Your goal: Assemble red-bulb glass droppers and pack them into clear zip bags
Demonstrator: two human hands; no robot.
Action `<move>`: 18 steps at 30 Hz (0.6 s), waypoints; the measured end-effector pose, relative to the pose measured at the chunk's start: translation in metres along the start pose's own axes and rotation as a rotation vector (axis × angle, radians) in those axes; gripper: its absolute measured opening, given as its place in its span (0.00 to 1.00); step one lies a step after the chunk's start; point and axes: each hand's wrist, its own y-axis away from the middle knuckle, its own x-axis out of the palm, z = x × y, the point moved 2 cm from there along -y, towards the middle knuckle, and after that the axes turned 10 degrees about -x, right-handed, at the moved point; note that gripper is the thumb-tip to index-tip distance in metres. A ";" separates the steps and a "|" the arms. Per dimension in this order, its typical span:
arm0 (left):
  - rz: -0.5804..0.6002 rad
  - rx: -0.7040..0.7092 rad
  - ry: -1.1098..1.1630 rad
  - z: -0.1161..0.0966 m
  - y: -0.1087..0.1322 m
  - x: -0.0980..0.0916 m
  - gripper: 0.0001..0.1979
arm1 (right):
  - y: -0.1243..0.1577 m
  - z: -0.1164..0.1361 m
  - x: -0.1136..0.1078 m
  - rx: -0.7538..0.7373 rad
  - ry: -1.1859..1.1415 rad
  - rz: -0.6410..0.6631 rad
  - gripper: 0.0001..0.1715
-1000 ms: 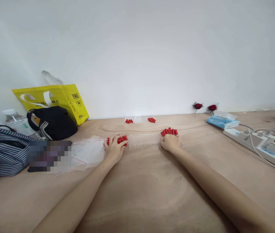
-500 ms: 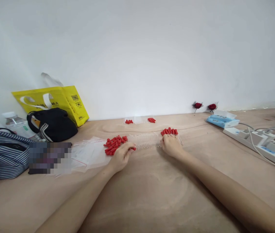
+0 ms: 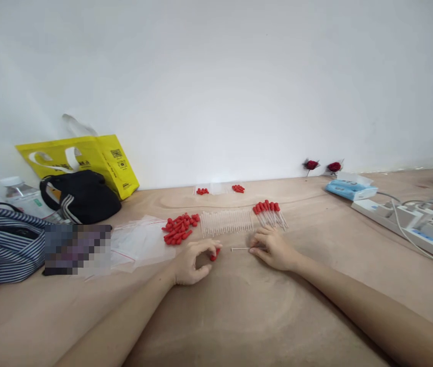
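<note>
Far left: yellow shopping bag, black bag, striped bag, water bottle. Far right: tissue pack, power strip, red roses.

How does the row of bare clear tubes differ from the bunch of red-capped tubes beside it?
The bare clear tubes have no caps; the red-capped tubes each wear a red cap. The bare clear tubes form the wider row; the red-capped tubes are fewer and fan out. Both lie flat on the table, side by side.
</note>
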 end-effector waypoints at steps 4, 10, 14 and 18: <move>-0.282 -0.238 -0.221 0.005 -0.003 0.007 0.11 | -0.001 0.000 0.005 0.022 -0.048 -0.071 0.10; -0.320 -0.289 -0.259 0.005 -0.003 0.021 0.08 | 0.000 0.000 0.017 0.024 -0.007 -0.121 0.08; -0.298 -0.189 -0.244 -0.001 -0.003 0.024 0.04 | 0.002 0.008 0.014 0.011 0.043 -0.180 0.10; -0.290 -0.176 -0.241 -0.003 -0.003 0.025 0.03 | 0.002 0.019 0.011 0.024 0.039 -0.200 0.10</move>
